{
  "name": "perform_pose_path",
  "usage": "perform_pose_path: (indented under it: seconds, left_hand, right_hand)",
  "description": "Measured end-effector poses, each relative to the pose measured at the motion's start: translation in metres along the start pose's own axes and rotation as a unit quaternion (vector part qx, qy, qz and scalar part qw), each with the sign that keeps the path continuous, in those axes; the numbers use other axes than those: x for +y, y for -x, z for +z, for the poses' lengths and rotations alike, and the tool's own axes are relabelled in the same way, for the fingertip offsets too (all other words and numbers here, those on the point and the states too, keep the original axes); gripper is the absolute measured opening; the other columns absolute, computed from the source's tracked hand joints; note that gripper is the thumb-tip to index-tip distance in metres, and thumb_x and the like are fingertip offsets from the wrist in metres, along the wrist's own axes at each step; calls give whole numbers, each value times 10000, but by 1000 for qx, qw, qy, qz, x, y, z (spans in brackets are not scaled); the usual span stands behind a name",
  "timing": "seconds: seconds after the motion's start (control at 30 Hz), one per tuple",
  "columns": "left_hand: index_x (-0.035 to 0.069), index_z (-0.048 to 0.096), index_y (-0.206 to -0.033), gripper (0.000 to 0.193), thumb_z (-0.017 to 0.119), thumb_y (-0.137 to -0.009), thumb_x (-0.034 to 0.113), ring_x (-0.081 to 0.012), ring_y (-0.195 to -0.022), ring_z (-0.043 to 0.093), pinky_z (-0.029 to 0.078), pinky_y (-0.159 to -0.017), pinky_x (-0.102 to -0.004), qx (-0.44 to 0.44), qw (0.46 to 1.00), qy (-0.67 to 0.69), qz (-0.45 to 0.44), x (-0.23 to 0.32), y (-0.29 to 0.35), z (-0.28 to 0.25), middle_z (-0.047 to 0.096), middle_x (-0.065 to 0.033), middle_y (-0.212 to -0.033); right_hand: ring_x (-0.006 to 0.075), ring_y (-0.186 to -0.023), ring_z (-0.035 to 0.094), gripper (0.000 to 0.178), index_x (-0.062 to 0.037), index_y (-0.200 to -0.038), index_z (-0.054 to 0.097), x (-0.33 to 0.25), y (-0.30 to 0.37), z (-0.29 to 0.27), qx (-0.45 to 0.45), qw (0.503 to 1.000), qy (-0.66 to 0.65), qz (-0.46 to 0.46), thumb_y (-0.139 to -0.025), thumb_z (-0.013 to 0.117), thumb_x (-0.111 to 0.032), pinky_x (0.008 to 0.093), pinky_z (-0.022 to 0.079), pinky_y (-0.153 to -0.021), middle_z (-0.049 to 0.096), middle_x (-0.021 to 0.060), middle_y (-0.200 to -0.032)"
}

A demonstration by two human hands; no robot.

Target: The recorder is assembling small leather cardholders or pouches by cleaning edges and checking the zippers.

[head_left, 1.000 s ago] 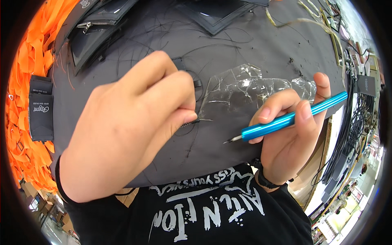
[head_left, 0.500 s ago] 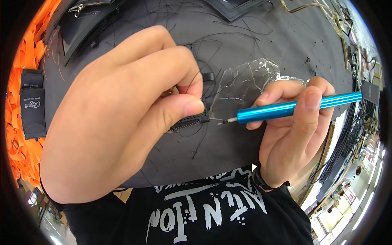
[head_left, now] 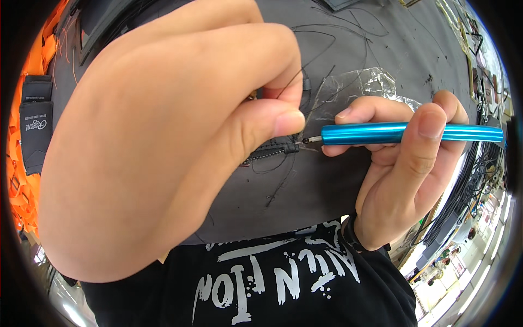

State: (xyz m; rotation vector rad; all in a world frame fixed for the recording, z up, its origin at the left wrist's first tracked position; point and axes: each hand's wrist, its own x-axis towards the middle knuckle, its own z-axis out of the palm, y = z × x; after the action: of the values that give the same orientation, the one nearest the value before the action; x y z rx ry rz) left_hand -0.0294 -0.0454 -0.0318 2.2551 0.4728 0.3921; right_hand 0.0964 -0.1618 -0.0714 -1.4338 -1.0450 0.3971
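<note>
My left hand (head_left: pixel 169 120), large in the view, is closed, with thumb and forefinger pinching a fine black thread (head_left: pixel 290 83). Beneath its fingertips lies a black piece with a zipper (head_left: pixel 275 150), mostly hidden by the hand. My right hand (head_left: pixel 406 163) grips a shiny blue pen-shaped tool (head_left: pixel 376 132) between thumb and fingers. The tool's thin metal tip points left and is at the right-hand corner of the zippered piece; whether it touches cannot be made out.
Crumpled clear plastic film (head_left: pixel 357 82) lies behind the tool on the dark work surface (head_left: pixel 327 185), among loose black threads. Black wallets (head_left: pixel 37 122) and orange strips (head_left: pixel 22 201) are at the left edge. Dark cables (head_left: pixel 463 196) run along the right.
Both hands have shifted to the right. My left hand appears larger and higher. The tool has turned nearer to level, its tip now closer to the corner of the zippered piece.
</note>
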Motion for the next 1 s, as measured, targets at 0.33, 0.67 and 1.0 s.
perform_pose_path:
  seconds: [0.33,0.67,1.0]
  left_hand:
    - [-22,518,-796,139,574,-841,97,-127,-670,468,381,-598,-223,-63,997,-17,-28,-3,-8,-7,455,-67,-800]
    - [-26,513,-809,134,562,-853,91,-131,-678,472,383,-609,-223,-87,995,-24,-34,-3,-7,-15,453,-71,-805]
    - [-31,512,-821,118,544,-864,74,-136,-691,473,394,-623,-226,-21,1000,16,-2,-3,-3,-1,455,-79,-823]
  right_hand:
    - [226,-471,563,311,-3,-1081,292,-4,-2,0,58,989,-23,137,-994,336,-298,262,506,-479,603,255,-728]
    - [217,-471,560,310,-12,-1064,294,-8,-3,3,73,983,-32,163,-988,355,-306,261,504,-484,606,237,-713]
    - [211,-503,562,285,-20,-1076,292,-5,-4,0,55,989,-79,113,-990,354,-284,270,510,-519,611,224,-742]
